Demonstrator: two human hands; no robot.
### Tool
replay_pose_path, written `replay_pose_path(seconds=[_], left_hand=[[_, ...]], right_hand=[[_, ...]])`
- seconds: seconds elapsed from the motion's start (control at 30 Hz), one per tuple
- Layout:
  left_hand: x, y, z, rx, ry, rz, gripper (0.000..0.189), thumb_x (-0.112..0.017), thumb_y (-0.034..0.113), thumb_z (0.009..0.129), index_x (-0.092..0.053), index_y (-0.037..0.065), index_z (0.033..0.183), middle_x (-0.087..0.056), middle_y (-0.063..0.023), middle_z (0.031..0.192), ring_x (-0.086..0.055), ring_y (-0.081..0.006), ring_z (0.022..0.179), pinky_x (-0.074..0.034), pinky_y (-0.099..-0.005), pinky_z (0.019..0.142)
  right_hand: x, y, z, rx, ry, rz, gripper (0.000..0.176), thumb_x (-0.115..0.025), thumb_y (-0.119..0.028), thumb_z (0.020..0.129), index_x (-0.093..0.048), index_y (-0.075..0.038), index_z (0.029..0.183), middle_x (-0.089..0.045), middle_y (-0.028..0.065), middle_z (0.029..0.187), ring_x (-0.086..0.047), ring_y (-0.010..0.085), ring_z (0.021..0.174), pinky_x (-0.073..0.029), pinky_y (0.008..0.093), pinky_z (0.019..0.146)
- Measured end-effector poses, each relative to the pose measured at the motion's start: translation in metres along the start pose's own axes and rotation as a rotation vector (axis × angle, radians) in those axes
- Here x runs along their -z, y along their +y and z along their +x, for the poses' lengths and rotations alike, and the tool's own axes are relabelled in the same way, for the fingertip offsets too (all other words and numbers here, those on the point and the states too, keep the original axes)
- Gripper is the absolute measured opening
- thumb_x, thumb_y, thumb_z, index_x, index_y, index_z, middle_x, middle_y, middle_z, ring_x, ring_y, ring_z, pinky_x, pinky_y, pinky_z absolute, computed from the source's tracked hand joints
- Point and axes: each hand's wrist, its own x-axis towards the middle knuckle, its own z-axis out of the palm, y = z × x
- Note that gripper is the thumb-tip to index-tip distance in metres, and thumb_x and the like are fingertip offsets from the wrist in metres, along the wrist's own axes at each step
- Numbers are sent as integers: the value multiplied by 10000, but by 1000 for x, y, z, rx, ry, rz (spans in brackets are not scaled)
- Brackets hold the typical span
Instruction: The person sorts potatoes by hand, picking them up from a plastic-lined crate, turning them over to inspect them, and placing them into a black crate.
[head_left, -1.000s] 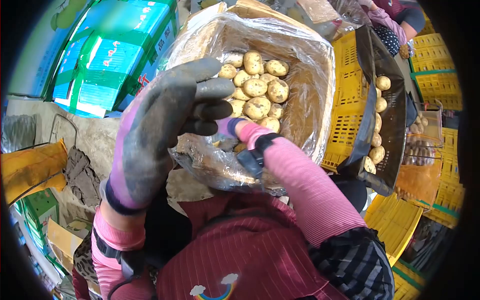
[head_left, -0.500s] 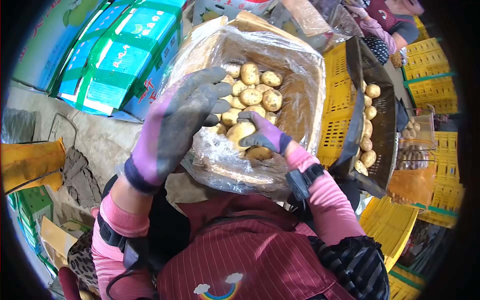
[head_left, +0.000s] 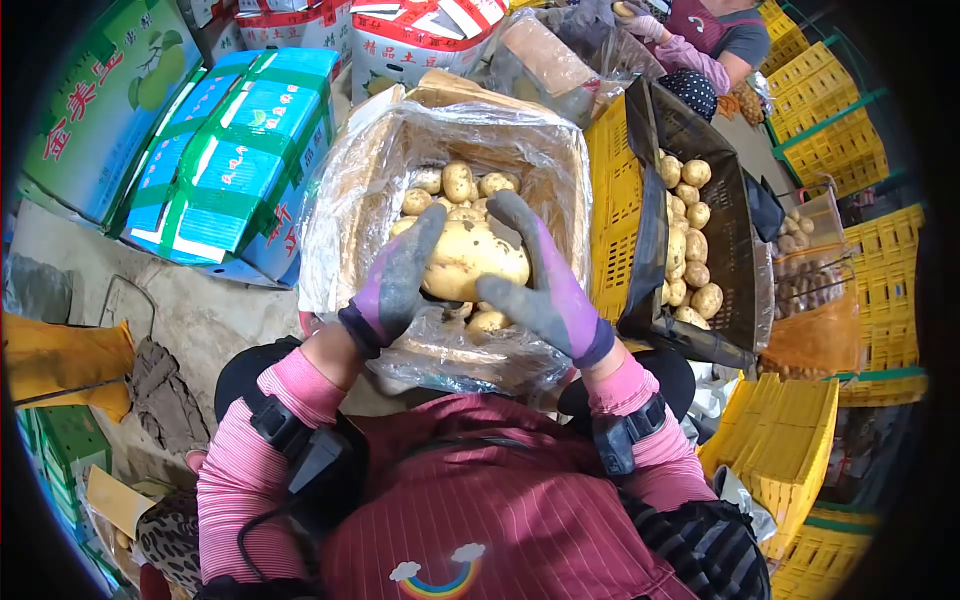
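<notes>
Grey concrete floor (head_left: 195, 325) is visible at the left side, where a blue carton (head_left: 240, 150) with green tape stands beside a green carton (head_left: 120, 95) printed with a pear. Farther back are white cartons (head_left: 425, 45) with red tape and red writing. Near the middle, in front of the person, stands an open carton (head_left: 570, 160), lined with clear plastic, and several smaller potatoes (head_left: 458, 182) lie inside it. Above these potatoes, the two gloved hands hold one large potato (head_left: 478, 255), which is pale yellow with some brown marks. The left hand (head_left: 400, 275) presses on its left side, with the fingers close together on the skin of the potato. The right hand (head_left: 545, 280) grasps it from the right side; its thumb lies low on the potato and is spread from the other fingers, which are at the upper edge. Both gloves are purple and grey. Just to the right of the carton is a yellow crate (head_left: 612, 205), and next to it a black-lined container (head_left: 738, 270) holds more potatoes (head_left: 698, 215). At upper right, another person (head_left: 715, 60) sits near stacked yellow crates (head_left: 835, 150).
</notes>
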Motion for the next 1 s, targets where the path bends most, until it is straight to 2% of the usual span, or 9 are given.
replay_pose_path(seconds=[0.07, 0.1, 0.3, 0.4, 0.5, 0.67, 0.8, 0.93, 1.0], left_hand=[[-5, 1, 5, 91, 121, -414, 505, -558, 267, 1032, -491, -44, 1424, -588, -191, 1365, -578, -225, 1246, -457, -329, 1048], [-4, 12, 4, 50, 150, -244, 445, -586, 265, 1019, -559, -36, 1346, -631, -168, 1275, -607, -206, 1166, -473, -323, 1003], [-6, 44, 4, 120, 183, -13, 303, -614, 242, 1010, -686, -16, 1150, -702, -108, 1054, -646, -158, 984, -505, -327, 896], [-2, 31, 10, 27, 158, 71, 294, -602, 234, 1019, -682, -16, 1151, -704, -109, 1046, -651, -160, 987, -515, -328, 881], [-2, 16, 15, -64, 219, 38, 296, -581, 232, 1027, -671, -10, 1173, -703, -122, 1053, -660, -173, 995, -522, -324, 878], [7, 1, 21, 32, 143, -73, 390, -578, 178, 996, -553, -10, 1337, -651, -161, 1219, -642, -211, 1096, -505, -331, 949], [1, 17, 32, -141, 11, -37, 599, -615, 90, 941, -399, -5, 1491, -551, -186, 1414, -581, -221, 1235, -458, -366, 1054], [-17, 40, 22, -39, -50, -32, 758, -703, 66, 879, -322, 1, 1532, -520, -179, 1431, -532, -224, 1295, -441, -360, 1080], [-18, 35, 30, 105, 4, -59, 762, -728, 76, 874, -343, 17, 1528, -600, -138, 1305, -596, -193, 1177, -490, -334, 1003]], right_hand=[[-4, 7, 2, -114, 116, -131, 673, -736, -259, 907, -435, -6, 1454, -588, 175, 1352, -561, 244, 1251, -439, 358, 1065], [-8, 5, 3, -159, 143, -95, 481, -669, -257, 958, -535, -9, 1347, -661, 164, 1219, -619, 228, 1145, -477, 347, 994], [-1, 40, 5, -95, 132, 38, 309, -535, -247, 1032, -624, -12, 1213, -657, 95, 1071, -605, 147, 995, -491, 303, 887], [3, 51, 8, -186, 74, 92, 348, -487, -261, 1056, -622, -23, 1270, -625, 68, 1127, -583, 122, 1048, -489, 268, 899], [-5, 54, 12, -260, 203, 617, 603, -533, -335, 1039, -348, -54, 1539, -516, 112, 1403, -553, 178, 1245, -526, 298, 945], [0, 26, 5, -370, 64, 458, 744, -580, -466, 989, -306, -55, 1545, -521, 127, 1411, -611, 209, 1178, -594, 356, 839], [5, 48, -5, -118, 39, 925, 758, -744, -227, 896, -327, -55, 1505, -570, 150, 1348, -639, 208, 1143, -581, 323, 906], [-5, 50, -5, 280, 206, -109, 619, -398, -563, 1044, -469, -101, 1450, -636, 133, 1306, -680, 250, 1112, -624, 401, 804], [6, 41, -3, -488, 18, 1033, 651, -422, -573, 1037, -452, -84, 1464, -623, 129, 1326, -672, 261, 1127, -609, 422, 860]])
